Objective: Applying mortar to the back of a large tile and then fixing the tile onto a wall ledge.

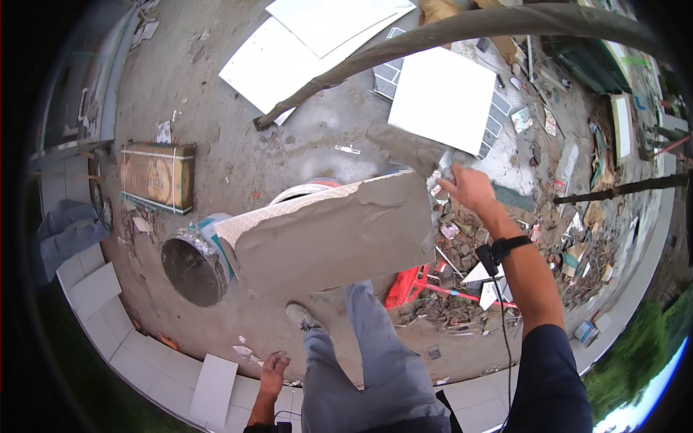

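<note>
My right hand (469, 187) is closed round the handle of a trowel, whose mortar-smeared blade (408, 148) reaches left past the far right corner of a tile. Grey mortar (339, 234) coats nearly all of the tile's upper face. Along the far edge a pale strip of the tile (289, 209) with a grid pattern shows bare. Beside the tile's left end stands a bucket (195, 267) with grey mortar inside. Low at my left side hangs my left hand (274, 368), its fingers loosely bent and nothing visible in them.
White panels (442, 97) lie on the floor ahead, under a curving dark pole (433, 43). A strapped cardboard box (157, 177) is at the left. Rubble (447, 289) and a red-handled tool (408, 286) lie right of my legs. Pale tiles (213, 390) line the near edge.
</note>
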Demonstrator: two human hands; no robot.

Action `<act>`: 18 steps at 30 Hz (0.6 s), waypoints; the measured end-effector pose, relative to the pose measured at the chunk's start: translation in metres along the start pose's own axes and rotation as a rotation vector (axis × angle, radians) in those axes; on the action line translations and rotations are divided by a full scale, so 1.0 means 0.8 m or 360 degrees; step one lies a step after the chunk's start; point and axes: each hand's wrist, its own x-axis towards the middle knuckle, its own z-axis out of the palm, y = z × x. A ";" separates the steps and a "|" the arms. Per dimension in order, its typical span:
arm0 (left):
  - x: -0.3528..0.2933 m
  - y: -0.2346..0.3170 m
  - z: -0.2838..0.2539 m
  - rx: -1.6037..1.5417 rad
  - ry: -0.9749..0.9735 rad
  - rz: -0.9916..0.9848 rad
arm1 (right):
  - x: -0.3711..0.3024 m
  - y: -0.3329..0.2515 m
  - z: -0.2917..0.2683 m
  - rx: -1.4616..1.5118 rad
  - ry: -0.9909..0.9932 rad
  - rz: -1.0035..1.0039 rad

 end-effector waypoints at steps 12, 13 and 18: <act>0.004 -0.078 -0.053 -0.0208 0.0100 -0.0029 | 0.045 -0.143 -0.010 -0.0208 -0.0187 -0.0418; 0.007 -0.082 -0.063 -0.0231 0.0132 -0.0053 | 0.047 -0.158 -0.011 -0.0219 -0.0186 -0.0438; 0.052 -0.137 -0.106 -0.0248 0.0102 0.0029 | 0.046 -0.231 0.005 -0.0301 -0.0418 -0.0912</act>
